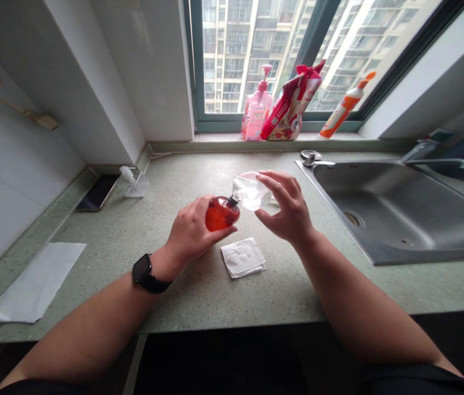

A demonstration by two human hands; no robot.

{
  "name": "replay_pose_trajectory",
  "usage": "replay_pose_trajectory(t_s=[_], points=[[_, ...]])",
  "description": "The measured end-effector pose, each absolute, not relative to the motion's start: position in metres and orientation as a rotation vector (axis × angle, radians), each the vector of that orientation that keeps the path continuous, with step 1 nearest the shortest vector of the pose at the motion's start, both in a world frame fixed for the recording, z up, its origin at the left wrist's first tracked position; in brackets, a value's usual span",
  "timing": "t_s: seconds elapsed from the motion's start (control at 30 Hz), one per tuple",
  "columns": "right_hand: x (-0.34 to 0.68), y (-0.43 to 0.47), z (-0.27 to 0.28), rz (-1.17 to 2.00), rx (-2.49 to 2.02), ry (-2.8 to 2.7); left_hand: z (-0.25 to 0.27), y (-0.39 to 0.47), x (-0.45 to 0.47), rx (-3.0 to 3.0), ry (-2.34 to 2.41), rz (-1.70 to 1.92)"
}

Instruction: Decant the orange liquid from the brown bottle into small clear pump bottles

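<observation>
My left hand is wrapped round an amber bottle, which is tilted with its dark-collared neck pointing to the upper right. The bottle's mouth is close to a clear, see-through container; whether they touch I cannot tell. My right hand is by the container's right side, thumb and fingers curved but well apart. Its fingertips overlap the container's edge in view, and contact is unclear. On the counter just below lies a folded white tissue.
A steel sink with a tap is at right. Along the windowsill stand a pink pump bottle, a red pouch and an orange-white bottle. Leftward are a phone, a small clear holder and white paper.
</observation>
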State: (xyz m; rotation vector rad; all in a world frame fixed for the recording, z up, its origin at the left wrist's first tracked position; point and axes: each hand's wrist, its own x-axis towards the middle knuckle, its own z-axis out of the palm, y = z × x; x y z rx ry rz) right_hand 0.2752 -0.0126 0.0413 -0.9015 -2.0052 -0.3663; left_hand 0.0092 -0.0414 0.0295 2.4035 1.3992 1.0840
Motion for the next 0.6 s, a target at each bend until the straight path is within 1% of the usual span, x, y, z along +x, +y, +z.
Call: replay_pose_trajectory(t_s=[0.6], points=[[0.2742,-0.0149,0.0439,-0.351,-0.919,-2.006,0.0245,-0.0394,0.0108,2.411,1.362,1.142]])
